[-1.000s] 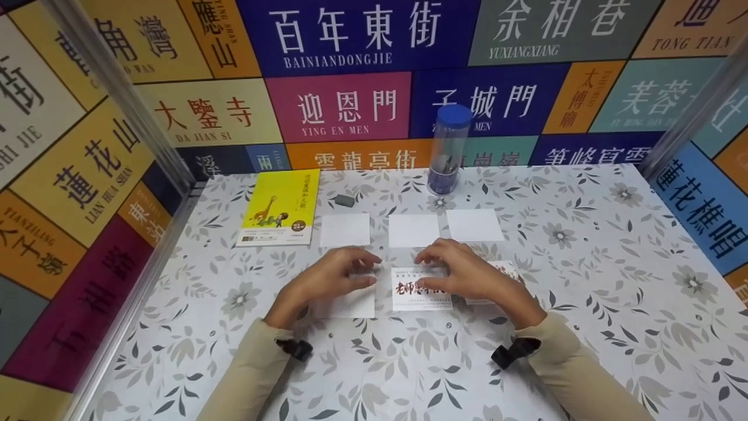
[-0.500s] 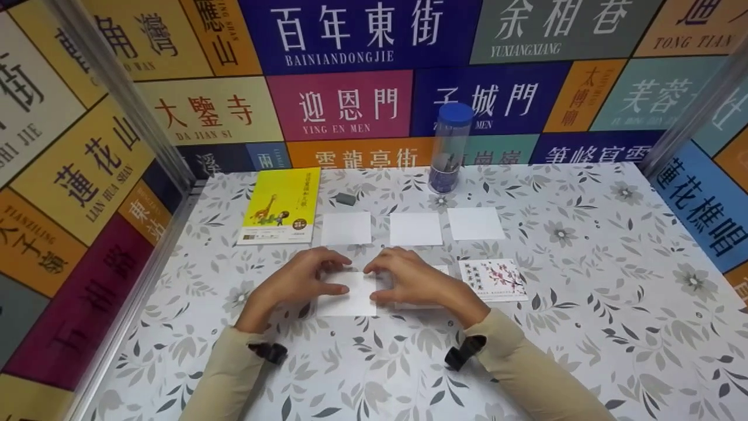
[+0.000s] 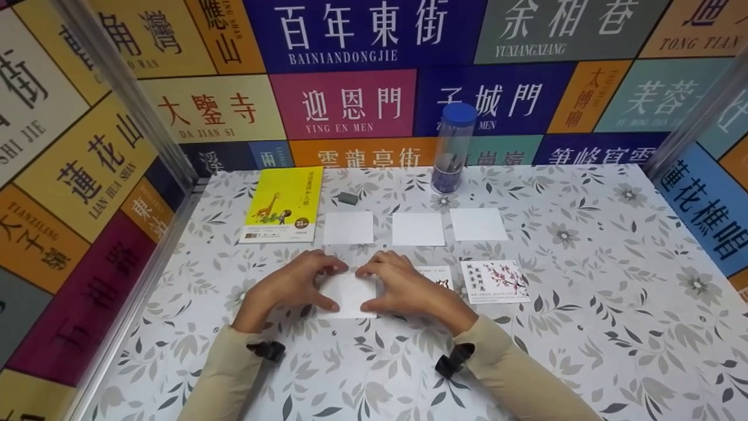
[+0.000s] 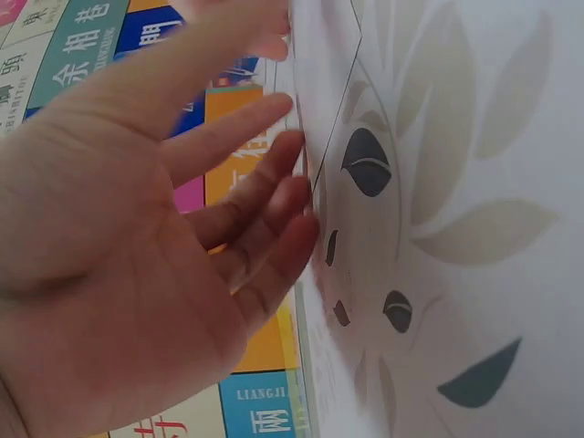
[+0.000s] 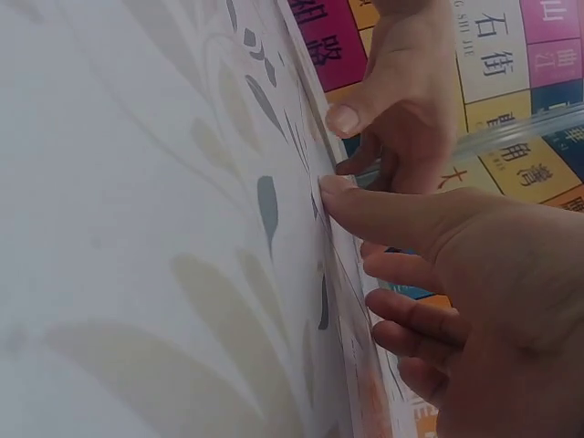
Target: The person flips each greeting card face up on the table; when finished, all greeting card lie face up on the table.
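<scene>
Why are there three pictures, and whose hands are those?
They belong to a person wearing three small cameras: one on the head looking down, one on each wrist looking sideways across the table. The left hand and right hand both touch the edges of a white card lying on the flowery table. Beside it lie a card with writing and a blossom card. Further back are three blank cards, a yellow book, a small grey eraser and a tube with a blue lid.
</scene>
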Action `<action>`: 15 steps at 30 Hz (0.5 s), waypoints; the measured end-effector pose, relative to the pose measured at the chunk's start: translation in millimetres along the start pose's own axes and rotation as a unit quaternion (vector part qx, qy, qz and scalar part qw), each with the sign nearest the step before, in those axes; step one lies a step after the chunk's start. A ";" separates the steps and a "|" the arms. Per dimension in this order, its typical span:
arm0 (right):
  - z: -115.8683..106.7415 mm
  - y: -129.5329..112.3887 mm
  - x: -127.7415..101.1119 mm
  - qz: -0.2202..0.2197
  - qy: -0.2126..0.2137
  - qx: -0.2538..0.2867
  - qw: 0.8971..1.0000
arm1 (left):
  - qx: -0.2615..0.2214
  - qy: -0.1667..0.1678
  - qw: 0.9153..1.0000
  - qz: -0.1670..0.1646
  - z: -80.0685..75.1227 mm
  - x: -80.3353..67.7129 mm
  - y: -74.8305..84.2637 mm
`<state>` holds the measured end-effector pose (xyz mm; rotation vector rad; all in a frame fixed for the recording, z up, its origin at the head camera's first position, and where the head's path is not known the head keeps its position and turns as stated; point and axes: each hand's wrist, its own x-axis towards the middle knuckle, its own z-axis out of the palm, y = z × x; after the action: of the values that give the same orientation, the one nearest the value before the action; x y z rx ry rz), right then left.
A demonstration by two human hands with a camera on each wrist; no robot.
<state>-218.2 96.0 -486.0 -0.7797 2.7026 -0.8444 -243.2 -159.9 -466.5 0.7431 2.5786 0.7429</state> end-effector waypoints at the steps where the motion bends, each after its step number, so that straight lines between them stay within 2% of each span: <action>1: -0.1 -0.2 -0.1 0.001 -0.001 0.000 1.000 | 0.008 0.001 1.000 -0.011 -0.1 -0.6 0.3; 6: -2.0 -0.8 -1.2 0.002 0.001 0.008 1.000 | 0.026 0.006 0.998 -0.057 -1.2 -2.0 1.6; 10: -2.1 -0.5 -1.8 -0.002 0.004 0.013 1.000 | 0.030 0.003 0.997 -0.078 -1.1 -1.7 3.1; 15: -1.6 -0.3 -1.0 -0.024 0.007 0.011 1.000 | 0.028 0.009 0.997 -0.071 -1.0 -1.5 1.6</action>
<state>-217.7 97.1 -484.6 -0.8391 2.6922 -0.8919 -241.8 -160.0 -464.5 0.5654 2.6441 0.6392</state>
